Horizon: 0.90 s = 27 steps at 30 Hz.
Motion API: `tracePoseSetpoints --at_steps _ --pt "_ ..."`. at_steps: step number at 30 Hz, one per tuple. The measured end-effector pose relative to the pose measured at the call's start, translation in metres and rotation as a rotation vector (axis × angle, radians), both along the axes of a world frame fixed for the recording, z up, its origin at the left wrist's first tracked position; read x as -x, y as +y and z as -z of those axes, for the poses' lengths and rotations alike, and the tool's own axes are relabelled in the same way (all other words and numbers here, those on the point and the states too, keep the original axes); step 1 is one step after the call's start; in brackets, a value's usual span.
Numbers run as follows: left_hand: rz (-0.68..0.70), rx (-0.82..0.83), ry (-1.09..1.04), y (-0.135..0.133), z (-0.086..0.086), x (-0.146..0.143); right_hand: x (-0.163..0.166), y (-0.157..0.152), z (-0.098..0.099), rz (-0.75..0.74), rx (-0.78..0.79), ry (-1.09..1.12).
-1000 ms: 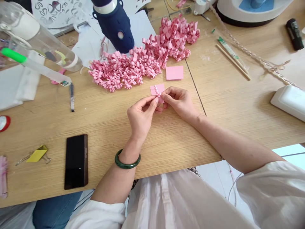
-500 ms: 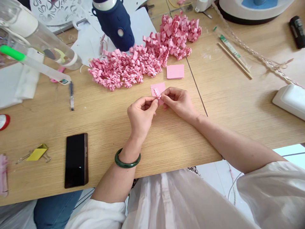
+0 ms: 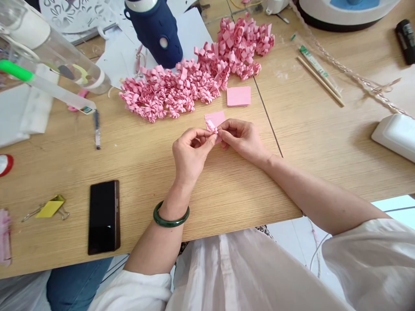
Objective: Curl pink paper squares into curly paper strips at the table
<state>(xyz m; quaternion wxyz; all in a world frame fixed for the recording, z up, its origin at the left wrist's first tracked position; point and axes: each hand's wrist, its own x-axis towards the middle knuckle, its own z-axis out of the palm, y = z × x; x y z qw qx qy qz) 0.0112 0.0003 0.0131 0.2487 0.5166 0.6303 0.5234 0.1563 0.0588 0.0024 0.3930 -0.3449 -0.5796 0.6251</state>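
I see both hands close together over the wooden table (image 3: pixel 233 194), thumb and forefinger of each pinched tight. The left hand (image 3: pixel 191 149) grips a small fringed pink paper piece (image 3: pixel 212 126) from the left and the right hand (image 3: pixel 243 138) nips it from the right, so it sits between the two sets of fingertips. Beneath and just beyond it is a pink sheet (image 3: pixel 215 115); I can't tell whether they touch. A pink paper stack (image 3: pixel 238 96) lies a little beyond the right hand, and a long heap of pink paper curls (image 3: pixel 181 88) stretches beyond both.

Well to the right of the right hand and farther out, a clear wrapper (image 3: pixel 313 60) carries green print too small for me to read, beside some wooden sticks (image 3: pixel 319 81). Beyond the left hand, to its left, a green-capped tube (image 3: pixel 61 93) shows a little label near its end, illegible to me; any markings on the pen (image 3: pixel 97 131) next to it blur out.
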Motion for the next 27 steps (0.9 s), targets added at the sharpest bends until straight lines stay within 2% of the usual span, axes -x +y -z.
tracePoseSetpoints --at_steps 7,18,23,27 --pt "0.020 -0.051 0.018 0.0022 -0.0003 0.0028 -0.0026 -0.0016 -0.0016 -0.038 -0.026 0.015" --pt "0.051 0.004 -0.160 0.0052 0.0079 0.0094 -0.0034 -0.0008 -0.0024 -0.057 -0.054 0.062" --pt "0.009 0.047 -0.240 0.0062 0.0057 0.0070 -0.0017 0.0011 -0.0010 -0.026 -0.016 0.056" --pt "0.039 0.018 -0.369 0.0069 0.0049 0.0044 -0.0025 0.0028 -0.0015 0.023 0.018 0.074"
